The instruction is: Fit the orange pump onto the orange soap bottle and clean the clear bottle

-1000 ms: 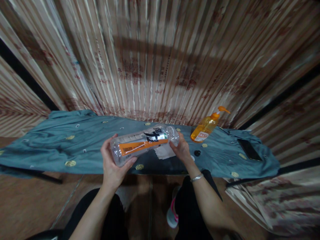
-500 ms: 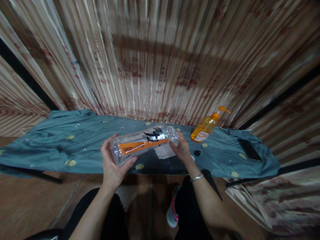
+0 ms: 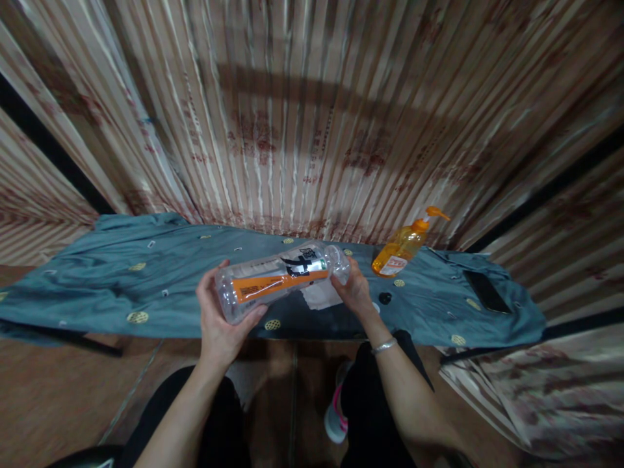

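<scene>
A clear plastic bottle (image 3: 273, 278) with an orange, white and black label lies on its side between my hands, above the cloth. My left hand (image 3: 221, 318) is wrapped round its base end, thumb along the lower side. At the other end, my right hand (image 3: 353, 289) grips the bottle by its neck; the fingers on the far side are hidden. Beneath the neck, a white paper or tissue (image 3: 322, 296) rests on the cloth, partly covered by the bottle and the right hand.
An orange pump bottle (image 3: 397, 253) stands right of the bottle. A small black object (image 3: 385, 298) and a dark phone (image 3: 487, 291) lie farther right. A blue-green patterned cloth (image 3: 107, 279) covers the narrow table. Behind it hangs a striped curtain (image 3: 302, 130), with dark poles (image 3: 49, 143) at the sides.
</scene>
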`<act>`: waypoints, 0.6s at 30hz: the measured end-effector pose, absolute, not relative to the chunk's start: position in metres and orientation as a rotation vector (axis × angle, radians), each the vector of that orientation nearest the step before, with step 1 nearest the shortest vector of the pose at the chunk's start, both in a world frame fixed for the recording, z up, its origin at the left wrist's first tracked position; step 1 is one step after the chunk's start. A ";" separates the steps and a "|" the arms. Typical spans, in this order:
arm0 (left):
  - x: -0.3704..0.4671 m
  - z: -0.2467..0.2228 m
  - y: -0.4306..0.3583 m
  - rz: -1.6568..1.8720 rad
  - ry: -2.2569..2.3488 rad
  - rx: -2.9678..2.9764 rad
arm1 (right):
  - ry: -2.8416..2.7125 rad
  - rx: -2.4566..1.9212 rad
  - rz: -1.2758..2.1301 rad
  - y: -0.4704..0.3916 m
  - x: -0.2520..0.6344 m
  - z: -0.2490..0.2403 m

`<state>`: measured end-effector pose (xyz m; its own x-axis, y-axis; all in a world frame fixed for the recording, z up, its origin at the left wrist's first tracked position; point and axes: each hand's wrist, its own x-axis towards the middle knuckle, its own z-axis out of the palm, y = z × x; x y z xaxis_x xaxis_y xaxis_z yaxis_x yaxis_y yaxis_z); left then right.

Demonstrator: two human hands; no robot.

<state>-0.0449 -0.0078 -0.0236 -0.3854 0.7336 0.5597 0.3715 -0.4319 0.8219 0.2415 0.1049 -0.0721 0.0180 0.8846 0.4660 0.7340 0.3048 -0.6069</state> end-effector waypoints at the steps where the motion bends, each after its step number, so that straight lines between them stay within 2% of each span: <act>1: -0.045 -0.024 -0.008 1.895 1.487 1.553 | -1.751 -1.471 0.236 0.105 0.242 -0.072; 18: -0.044 -0.023 -0.007 1.914 1.472 1.546 | -1.746 -1.464 0.240 0.105 0.241 -0.071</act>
<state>-0.0435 -0.0072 -0.0231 -0.3916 0.7243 0.5674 0.3624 -0.4454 0.8187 0.2413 0.1047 -0.0711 0.0175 0.8868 0.4618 0.7294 0.3046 -0.6125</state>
